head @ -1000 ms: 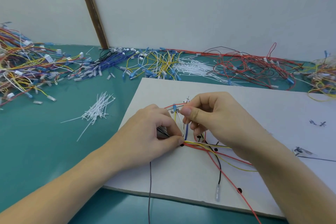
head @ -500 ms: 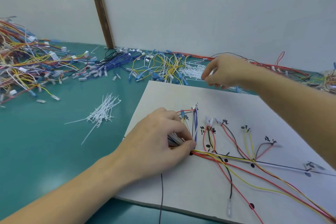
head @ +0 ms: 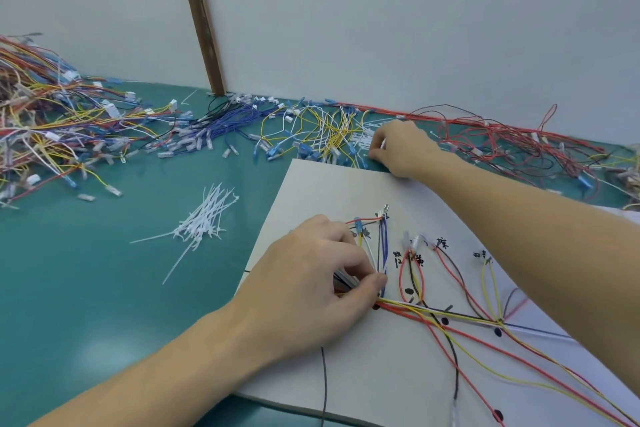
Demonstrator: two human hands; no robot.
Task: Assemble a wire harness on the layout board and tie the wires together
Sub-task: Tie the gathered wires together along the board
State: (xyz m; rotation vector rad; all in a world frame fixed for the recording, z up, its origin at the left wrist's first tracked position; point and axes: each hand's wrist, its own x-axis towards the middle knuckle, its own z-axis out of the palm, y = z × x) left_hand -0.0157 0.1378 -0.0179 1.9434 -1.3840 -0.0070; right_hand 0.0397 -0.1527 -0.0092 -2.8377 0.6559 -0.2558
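Left fingers [head: 375,282] pinch the wires [head: 433,314]; right fingers [head: 375,149] curl in ties [head: 362,140], grip unclear. Slacken left: bundle may splay.

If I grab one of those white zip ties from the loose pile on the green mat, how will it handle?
The zip ties look thin, so one is probably very light and springy rather than limp. They lie crisscrossed, so neighbours may lift along. Lying flat on the mat, one may need pinching by its end.
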